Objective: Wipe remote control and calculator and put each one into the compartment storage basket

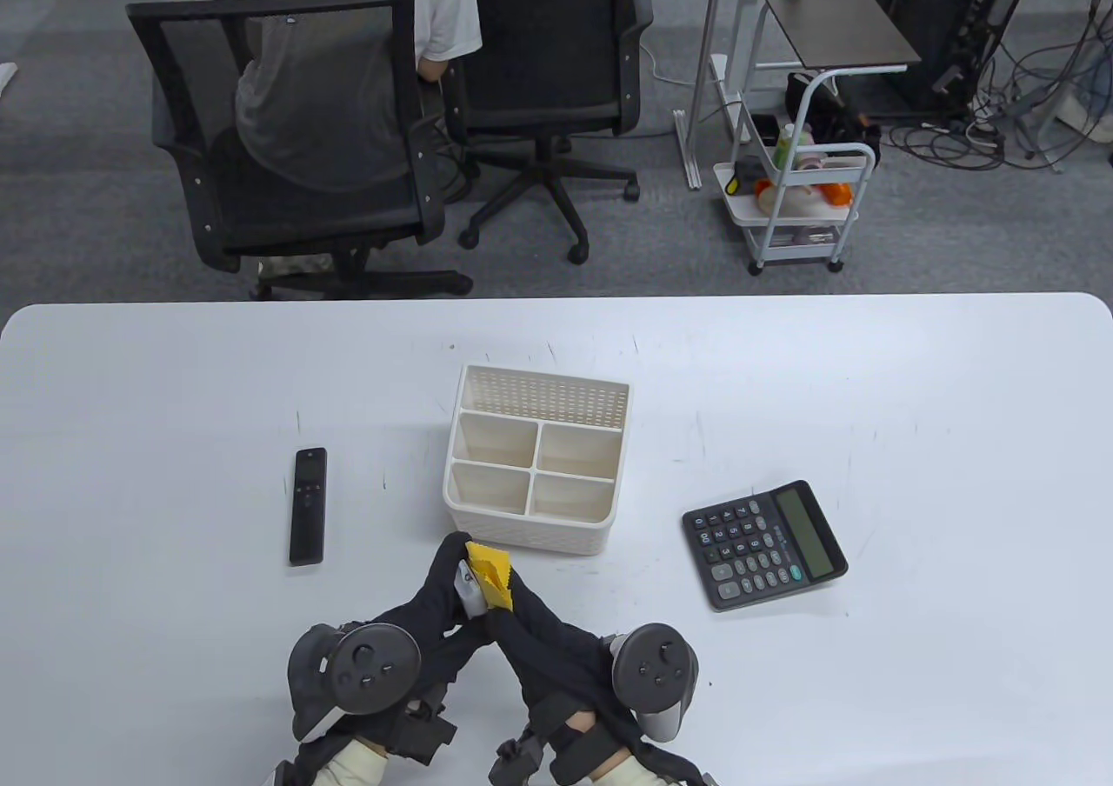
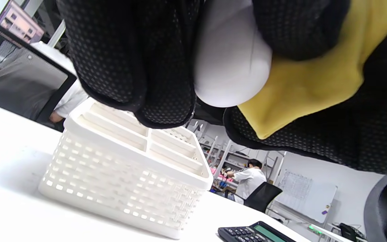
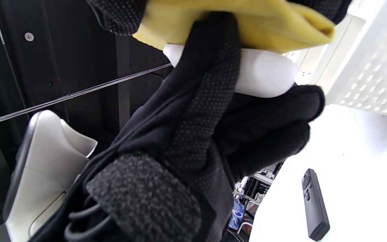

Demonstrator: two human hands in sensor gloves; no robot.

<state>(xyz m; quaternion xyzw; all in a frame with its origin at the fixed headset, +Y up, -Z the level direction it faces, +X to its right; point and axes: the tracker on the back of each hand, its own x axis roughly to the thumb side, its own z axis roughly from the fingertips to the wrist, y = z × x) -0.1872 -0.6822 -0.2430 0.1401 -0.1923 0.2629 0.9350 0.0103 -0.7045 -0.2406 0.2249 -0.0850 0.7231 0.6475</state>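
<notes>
Near the front edge of the white desk [image 1: 869, 690], both gloved hands meet just in front of the storage basket [image 1: 536, 464]. The left hand [image 1: 443, 595] has its fingers curled round a white remote control [image 2: 230, 64], and the right hand [image 1: 539, 638] pinches a yellow cloth [image 1: 489, 574] against that remote; the wrist views show the cloth lying over the white body between the black fingers. A tracker sits on the back of each hand.

The basket stands upright, with four small compartments toward the person and one long compartment behind them. A black remote control [image 1: 308, 506] lies flat on the desk, well apart to the basket's left. A black calculator [image 1: 763, 544] lies face up, tilted, to the basket's right.

Beyond the desk, a person sits in a mesh office chair [image 1: 287, 134], and a small white cart [image 1: 804, 203] stands on the carpet.
</notes>
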